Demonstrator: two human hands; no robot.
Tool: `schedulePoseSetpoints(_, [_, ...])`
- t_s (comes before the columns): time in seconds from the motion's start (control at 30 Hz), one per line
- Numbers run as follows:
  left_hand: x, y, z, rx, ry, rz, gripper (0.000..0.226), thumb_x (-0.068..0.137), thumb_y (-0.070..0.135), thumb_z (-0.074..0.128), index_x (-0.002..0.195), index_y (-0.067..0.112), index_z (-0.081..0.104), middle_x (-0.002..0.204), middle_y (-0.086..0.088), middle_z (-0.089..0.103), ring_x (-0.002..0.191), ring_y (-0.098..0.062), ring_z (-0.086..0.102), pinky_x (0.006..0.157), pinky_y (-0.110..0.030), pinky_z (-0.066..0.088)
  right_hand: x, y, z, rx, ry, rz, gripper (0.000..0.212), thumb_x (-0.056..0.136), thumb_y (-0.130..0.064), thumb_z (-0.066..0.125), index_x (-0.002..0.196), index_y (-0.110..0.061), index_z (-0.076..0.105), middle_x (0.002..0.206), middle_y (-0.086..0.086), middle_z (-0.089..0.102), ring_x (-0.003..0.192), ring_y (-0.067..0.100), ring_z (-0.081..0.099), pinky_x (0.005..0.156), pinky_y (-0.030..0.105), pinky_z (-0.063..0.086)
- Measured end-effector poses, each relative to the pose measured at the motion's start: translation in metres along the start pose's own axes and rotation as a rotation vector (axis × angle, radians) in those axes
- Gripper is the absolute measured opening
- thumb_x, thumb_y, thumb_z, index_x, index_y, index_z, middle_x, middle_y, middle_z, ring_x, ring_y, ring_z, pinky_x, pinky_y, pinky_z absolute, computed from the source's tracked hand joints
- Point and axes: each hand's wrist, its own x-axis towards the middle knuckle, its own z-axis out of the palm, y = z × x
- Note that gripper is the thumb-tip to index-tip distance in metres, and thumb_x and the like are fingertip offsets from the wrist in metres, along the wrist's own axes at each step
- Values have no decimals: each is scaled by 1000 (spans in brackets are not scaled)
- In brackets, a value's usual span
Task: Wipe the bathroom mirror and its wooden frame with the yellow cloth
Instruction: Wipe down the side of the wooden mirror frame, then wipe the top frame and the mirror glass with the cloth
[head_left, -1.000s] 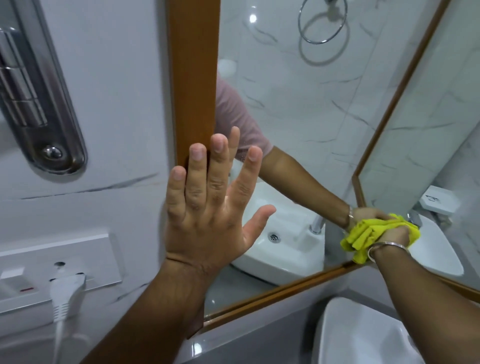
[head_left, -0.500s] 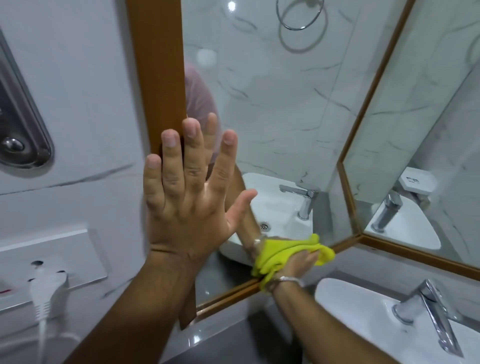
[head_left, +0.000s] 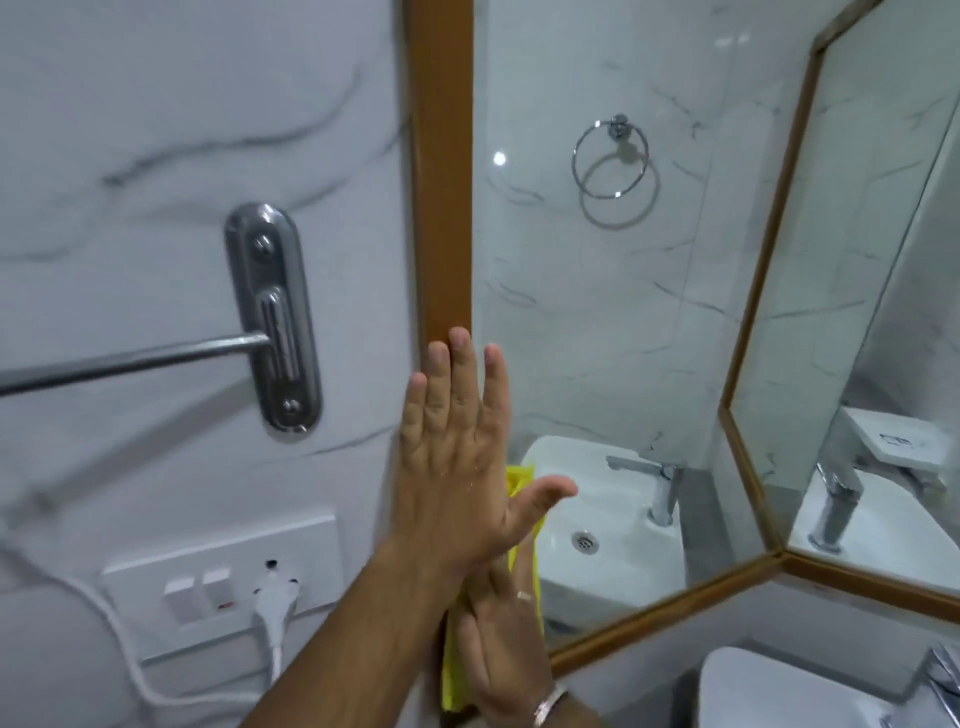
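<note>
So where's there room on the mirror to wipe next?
The glass is bare between the wooden frame and the corner, above the left hand. The bottom-left corner is crowded: both hands overlap there, the right hand pressing the yellow cloth.

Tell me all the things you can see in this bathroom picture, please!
Mirror: two panels meeting at a corner, reflecting marble wall, right half.
Wooden frame: one, brown, around the mirror.
Yellow cloth: one, pressed at the mirror's lower left edge.
Towel rail with bracket: one, silver, left wall.
Switch plate: one, white, lower left wall.
Plug and cord: one, white, in the socket.
Towel ring: one, silver, seen in the mirror.
Sink: one, white, bottom right; also reflected.
Tap: one, silver, bottom right corner; also reflected.
Left hand: open, flat by the frame.
Right hand: flat on the cloth, bangle on wrist.
</note>
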Motion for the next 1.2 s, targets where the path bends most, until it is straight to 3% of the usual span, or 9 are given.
schedulePoseSetpoints(0.1, [50, -18, -49, 25, 53, 17, 111, 84, 83, 0, 156, 0, 17, 163, -23, 8, 152, -37, 2, 124, -48, -2, 47, -3, -47, -184, 148, -103, 54, 92, -28, 38, 144, -12, 37, 154, 21, 24, 142, 50, 14, 113, 53, 17])
schedulePoseSetpoints(0.27, [148, -49, -124, 245, 44, 159, 112, 79, 81, -14, 157, 11, 24, 166, -11, 12, 153, -32, 6, 122, -50, -6, 147, -26, -126, -300, 282, -306, 55, 98, -39, 24, 150, -22, 23, 157, 9, 25, 146, 39, 18, 112, 47, 27])
schedulePoseSetpoints(0.5, [260, -67, -189, 347, 192, 216, 116, 74, 79, -25, 158, 15, 24, 165, -3, 19, 153, -25, 8, 123, -49, -7, 300, -91, -273, -488, 486, -509, 65, 92, -34, 40, 151, -27, 15, 161, 1, 9, 149, 15, -8, 122, 38, 8])
schedulePoseSetpoints(0.63, [305, -60, -206, 395, 236, 203, 125, 67, 83, -30, 159, 15, 19, 166, -4, 16, 154, -22, 5, 123, -49, -7, 356, -127, -327, -440, 647, -594, 59, 94, -25, 49, 148, -16, 29, 151, -5, 11, 128, -15, -37, 111, 13, -20])
schedulePoseSetpoints(0.77, [327, -50, -206, 393, 294, 168, 127, 66, 86, -28, 158, 12, 21, 165, -6, 18, 154, -21, 5, 123, -46, -7, 384, -119, -355, -497, 570, -658, 59, 96, -28, 44, 150, -23, 22, 158, -6, 8, 140, -7, -19, 117, 19, -12])
schedulePoseSetpoints(0.87, [339, -43, -199, 401, 314, 138, 125, 69, 86, -24, 158, 9, 19, 166, -10, 16, 154, -23, 5, 124, -46, -2, 392, -81, -384, -507, 531, -585, 60, 94, -31, 42, 149, -31, 19, 160, -7, 8, 148, 12, 3, 119, 23, -3])
schedulePoseSetpoints(0.97, [357, -37, -191, 387, 292, 119, 124, 67, 87, -26, 159, 9, 4, 167, -11, 0, 154, -24, -6, 124, -43, -5, 386, -23, -410, -478, 594, -446, 59, 91, -36, 35, 148, -23, 28, 158, -1, 14, 147, 18, 14, 120, 24, 3])
schedulePoseSetpoints(1.1, [386, -28, -187, 412, 254, 112, 123, 65, 88, -25, 158, 9, -4, 166, -11, -11, 153, -25, -11, 124, -48, -2, 383, 42, -437, -318, 705, -62, 68, 87, -41, 20, 151, -18, 20, 161, 9, 15, 148, 19, 9, 121, 33, 4])
schedulePoseSetpoints(1.2, [404, -24, -193, 365, 236, 139, 129, 62, 91, -24, 159, 11, 5, 167, -10, -1, 154, -25, -2, 123, -52, 10, 393, 26, -431, -189, 711, 34, 70, 84, -47, 21, 151, -25, 16, 162, 9, 10, 148, 21, 4, 119, 39, 6])
